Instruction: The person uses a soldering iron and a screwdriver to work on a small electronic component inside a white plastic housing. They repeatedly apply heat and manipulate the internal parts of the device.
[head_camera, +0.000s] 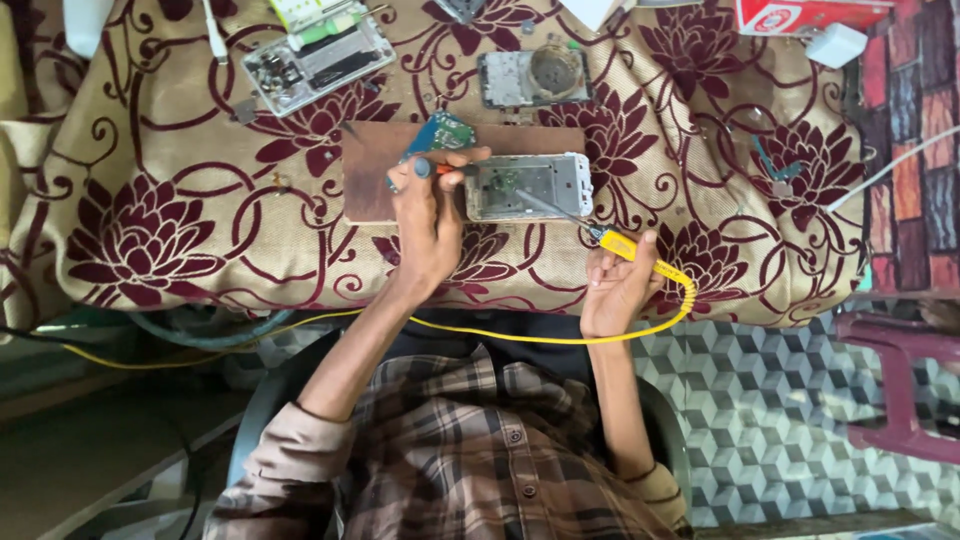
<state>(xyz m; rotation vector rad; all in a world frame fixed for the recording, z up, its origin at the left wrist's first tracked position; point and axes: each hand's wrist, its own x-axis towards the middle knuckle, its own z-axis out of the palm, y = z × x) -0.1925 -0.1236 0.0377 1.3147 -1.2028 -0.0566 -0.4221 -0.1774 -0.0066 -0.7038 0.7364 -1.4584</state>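
Observation:
An opened phone (530, 186) with its innards showing lies on a brown board (372, 180) on the floral cloth. My left hand (428, 215) rests on the board at the phone's left end. It pinches a small tool with an orange and grey handle (443, 169). A blue-green circuit board (440, 132) lies just beyond those fingers. My right hand (618, 282) grips a yellow soldering iron (622, 245) at the table's near edge. Its thin metal tip reaches up and left onto the phone. The iron's yellow cord (480, 335) runs left across my lap.
Two more stripped phones (320, 60) (532, 76) lie farther back on the floral cloth (150, 200). A red box (800, 14) and a white adapter (836, 45) sit at the far right corner. A maroon plastic stool (900, 385) stands on the patterned floor to the right.

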